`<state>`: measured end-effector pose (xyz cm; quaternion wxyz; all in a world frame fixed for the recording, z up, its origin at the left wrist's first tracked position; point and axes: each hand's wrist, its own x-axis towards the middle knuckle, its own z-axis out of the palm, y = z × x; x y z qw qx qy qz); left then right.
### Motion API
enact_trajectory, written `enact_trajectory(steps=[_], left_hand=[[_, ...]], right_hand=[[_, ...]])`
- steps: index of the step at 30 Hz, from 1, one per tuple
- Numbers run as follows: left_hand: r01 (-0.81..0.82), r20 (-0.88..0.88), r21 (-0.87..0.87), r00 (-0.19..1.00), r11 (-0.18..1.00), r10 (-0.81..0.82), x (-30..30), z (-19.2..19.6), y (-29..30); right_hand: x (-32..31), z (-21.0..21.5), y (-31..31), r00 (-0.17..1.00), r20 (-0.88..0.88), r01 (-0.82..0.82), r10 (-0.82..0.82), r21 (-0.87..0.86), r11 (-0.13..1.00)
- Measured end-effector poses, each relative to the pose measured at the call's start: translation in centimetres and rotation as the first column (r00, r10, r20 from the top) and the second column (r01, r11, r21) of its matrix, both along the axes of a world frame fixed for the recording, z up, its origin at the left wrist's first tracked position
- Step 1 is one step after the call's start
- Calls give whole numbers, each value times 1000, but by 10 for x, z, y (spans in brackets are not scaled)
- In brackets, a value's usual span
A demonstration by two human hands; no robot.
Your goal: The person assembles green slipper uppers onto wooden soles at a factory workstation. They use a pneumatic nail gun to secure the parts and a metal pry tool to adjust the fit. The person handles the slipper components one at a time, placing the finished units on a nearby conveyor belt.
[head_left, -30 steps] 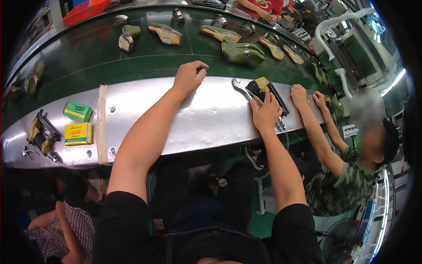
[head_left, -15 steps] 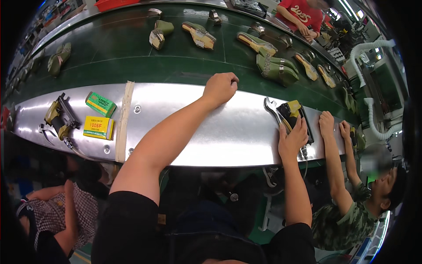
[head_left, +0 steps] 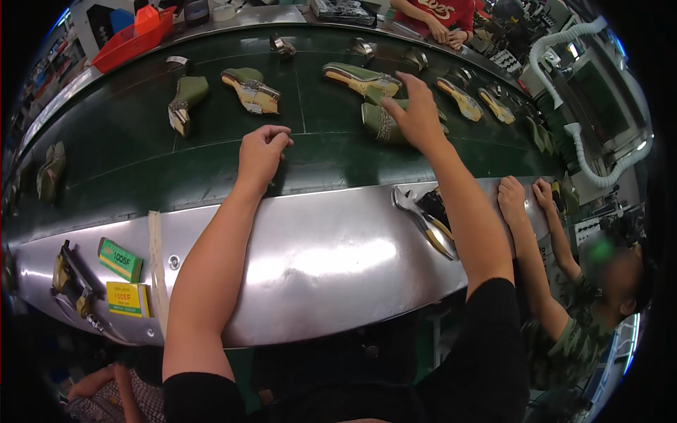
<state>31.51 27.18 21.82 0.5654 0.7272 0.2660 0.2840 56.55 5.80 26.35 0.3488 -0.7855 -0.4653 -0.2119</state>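
Observation:
My right hand [head_left: 419, 116] reaches over the dark green belt [head_left: 317, 155], thumb and fingers apart, above a pair of green shoe lasts [head_left: 379, 121] with glittery straps. Its fingers partly cover the pair; whether they touch it I cannot tell. My left hand [head_left: 262, 156] is loosely closed over the near part of the belt, its palm hidden. Left of my right forearm lie pliers [head_left: 431, 233] with yellowish handles, beside a dark staple gun [head_left: 431, 204] largely hidden by the arm. Farther along the belt, a green last with a pale sole [head_left: 250, 92] lies beyond my left hand.
Another staple gun [head_left: 74, 282] lies on the metal bench [head_left: 317, 296], beside a green box [head_left: 120, 259] and a yellow box [head_left: 128, 299]. A co-worker's hand [head_left: 513, 199] rests at the bench's right. A red basket [head_left: 134, 41] stands at the far left.
My right hand has left the staple gun and moved forward over the lasts. My left hand has shifted left in view. The view has moved, and the lasts appear farther left.

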Motion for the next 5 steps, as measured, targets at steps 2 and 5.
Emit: enact_trajectory(steps=[2, 5], left_hand=[[77, -18, 38, 997, 996, -76, 11, -3, -7], [76, -75, 76, 995, 994, -70, 9, -7, -3]], right_hand=[[70, -8, 37, 991, -43, 124, -129, -115, 986], [109, -13, 89, 955, -81, 215, -286, -474, 854]])
